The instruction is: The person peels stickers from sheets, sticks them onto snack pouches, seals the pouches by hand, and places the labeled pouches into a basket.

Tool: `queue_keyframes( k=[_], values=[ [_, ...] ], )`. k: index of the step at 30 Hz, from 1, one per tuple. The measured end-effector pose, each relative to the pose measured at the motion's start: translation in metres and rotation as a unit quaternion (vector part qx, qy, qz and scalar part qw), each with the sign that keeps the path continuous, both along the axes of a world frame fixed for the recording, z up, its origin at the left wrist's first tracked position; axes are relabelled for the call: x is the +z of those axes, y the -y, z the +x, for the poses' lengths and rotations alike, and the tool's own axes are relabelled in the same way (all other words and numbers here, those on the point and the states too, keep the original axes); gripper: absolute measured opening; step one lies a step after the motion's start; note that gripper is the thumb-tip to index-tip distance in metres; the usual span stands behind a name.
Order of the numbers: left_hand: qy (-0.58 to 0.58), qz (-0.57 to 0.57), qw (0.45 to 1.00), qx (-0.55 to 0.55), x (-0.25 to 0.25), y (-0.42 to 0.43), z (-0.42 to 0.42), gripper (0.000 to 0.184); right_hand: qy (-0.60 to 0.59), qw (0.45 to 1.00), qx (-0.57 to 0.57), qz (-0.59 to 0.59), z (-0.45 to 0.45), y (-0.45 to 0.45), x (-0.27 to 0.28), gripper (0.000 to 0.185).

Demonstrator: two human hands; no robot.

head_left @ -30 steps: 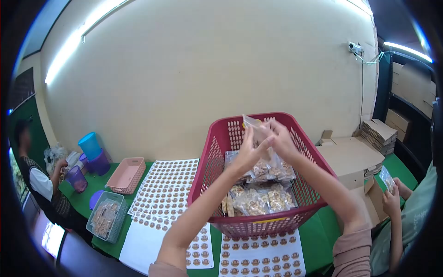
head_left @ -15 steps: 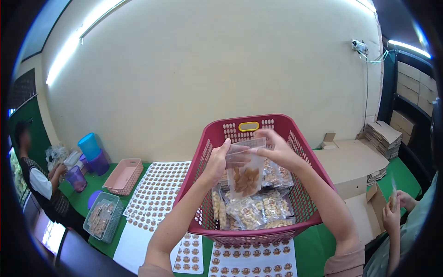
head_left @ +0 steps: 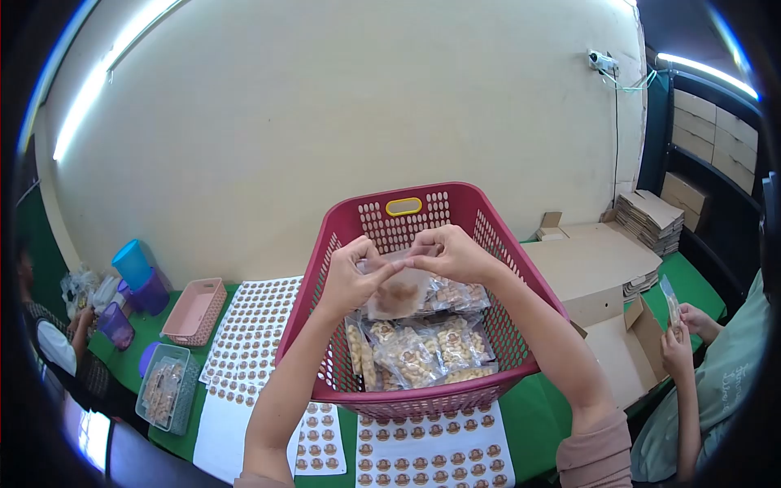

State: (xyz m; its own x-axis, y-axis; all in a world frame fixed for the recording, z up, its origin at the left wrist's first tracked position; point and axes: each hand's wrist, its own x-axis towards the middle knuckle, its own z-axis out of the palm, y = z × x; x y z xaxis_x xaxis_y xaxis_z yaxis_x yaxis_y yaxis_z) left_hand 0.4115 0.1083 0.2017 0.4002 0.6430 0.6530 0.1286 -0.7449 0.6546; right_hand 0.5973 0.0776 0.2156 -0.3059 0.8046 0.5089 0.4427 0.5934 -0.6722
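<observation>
Over the red basket, both my hands pinch the top edge of a clear plastic snack bag with brown pieces inside. My left hand grips its left upper side with thumb and fingers. My right hand closes on the upper right side, its thumb close to the left thumb. Below the held bag, several sealed snack packets with pale contents and round labels lie in the basket. More packets sit behind them, partly covered by the bag and my right hand.
Sticker sheets lie in front of the basket and to its left. A pink tray and a grey-green basket of packets stand at left. Cardboard lies right. A co-worker holds a packet; another person is far left.
My hands have drawn together at the bag's top edge, and the bag now tilts, its lower end less visible. The view has shifted, so the basket appears further left.
</observation>
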Motion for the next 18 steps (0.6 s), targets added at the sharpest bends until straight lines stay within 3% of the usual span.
queue_keyframes(
  k=[1,2,8,11,13,15,17,18],
  values=[
    [-0.057,0.065,0.995,0.042,0.001,0.0,-0.003,0.037,0.063,0.997,-0.016,0.049,0.003,-0.003,-0.001,0.02],
    [-0.06,0.05,0.995,0.056,-0.001,-0.002,0.0,0.048,0.096,0.993,-0.02,0.066,0.008,-0.004,-0.001,0.021],
    [-0.163,0.039,0.983,0.075,-0.014,-0.004,0.0,0.054,0.231,0.971,-0.061,0.023,0.006,-0.003,-0.003,0.028],
    [-0.225,0.007,0.969,0.101,-0.009,-0.003,-0.002,0.046,0.233,0.971,-0.054,-0.009,0.007,-0.008,-0.005,0.03],
    [-0.092,0.183,0.968,0.144,-0.015,-0.004,0.0,0.037,0.196,0.98,-0.043,-0.004,0.013,-0.012,-0.009,0.028],
    [-0.001,0.137,0.975,0.173,-0.013,-0.001,0.0,0.036,0.072,0.994,-0.048,0.063,0.015,-0.01,-0.009,0.025],
    [-0.015,-0.001,0.99,0.137,-0.006,0.007,-0.001,0.04,0.061,0.992,-0.105,0.038,0.013,-0.004,-0.011,0.023],
    [-0.029,-0.009,0.996,0.082,-0.007,0.007,0.0,0.047,0.021,0.994,-0.106,0.022,0.006,-0.003,-0.011,0.023]
  ],
)
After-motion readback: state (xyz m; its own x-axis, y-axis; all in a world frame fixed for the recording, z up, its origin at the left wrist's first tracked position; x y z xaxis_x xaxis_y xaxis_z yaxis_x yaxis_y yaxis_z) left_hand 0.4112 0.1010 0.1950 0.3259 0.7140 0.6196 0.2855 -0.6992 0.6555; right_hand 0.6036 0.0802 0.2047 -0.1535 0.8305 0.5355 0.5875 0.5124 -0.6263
